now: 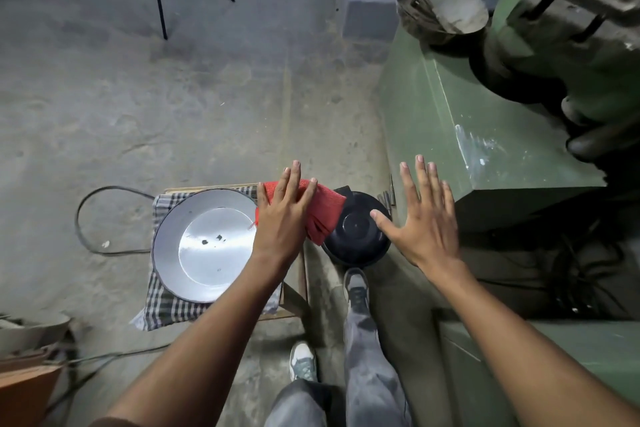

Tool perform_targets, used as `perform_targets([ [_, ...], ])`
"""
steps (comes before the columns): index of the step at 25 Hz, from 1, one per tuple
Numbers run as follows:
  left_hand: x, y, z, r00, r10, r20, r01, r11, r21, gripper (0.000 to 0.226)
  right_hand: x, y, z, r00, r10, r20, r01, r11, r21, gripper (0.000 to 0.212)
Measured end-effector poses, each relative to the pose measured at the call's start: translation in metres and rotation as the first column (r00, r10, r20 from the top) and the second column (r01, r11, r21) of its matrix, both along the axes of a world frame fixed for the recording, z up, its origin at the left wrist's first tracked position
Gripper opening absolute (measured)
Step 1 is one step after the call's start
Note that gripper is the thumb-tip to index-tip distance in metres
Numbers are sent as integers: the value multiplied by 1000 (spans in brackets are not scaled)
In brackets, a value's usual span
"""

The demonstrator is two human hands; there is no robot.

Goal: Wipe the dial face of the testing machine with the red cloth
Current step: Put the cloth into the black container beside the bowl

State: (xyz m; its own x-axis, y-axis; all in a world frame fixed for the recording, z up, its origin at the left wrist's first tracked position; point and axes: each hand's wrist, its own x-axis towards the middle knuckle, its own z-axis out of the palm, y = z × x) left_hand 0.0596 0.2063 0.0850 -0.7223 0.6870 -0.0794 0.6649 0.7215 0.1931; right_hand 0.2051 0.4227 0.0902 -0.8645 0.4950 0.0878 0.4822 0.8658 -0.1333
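Cloth pickup: left hand [284, 215] flat on red cloth [327, 215], fingers spread; right hand [424, 218] empty. We bunch it firmly before lifting.

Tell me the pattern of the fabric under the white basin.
The fabric under the white basin is a black-and-white check, seen best in the head view.

Small wooden stool [294, 291]: checked cloth [162, 305] on top, white basin [166, 239] on cloth.
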Motion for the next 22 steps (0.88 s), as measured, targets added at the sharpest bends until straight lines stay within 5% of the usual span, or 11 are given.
perform_targets([
  [22, 19, 115, -118, 971, 9, 240, 38, 981, -191, 65, -3, 95, -117, 973, 0, 230, 38, 987, -159, 102],
])
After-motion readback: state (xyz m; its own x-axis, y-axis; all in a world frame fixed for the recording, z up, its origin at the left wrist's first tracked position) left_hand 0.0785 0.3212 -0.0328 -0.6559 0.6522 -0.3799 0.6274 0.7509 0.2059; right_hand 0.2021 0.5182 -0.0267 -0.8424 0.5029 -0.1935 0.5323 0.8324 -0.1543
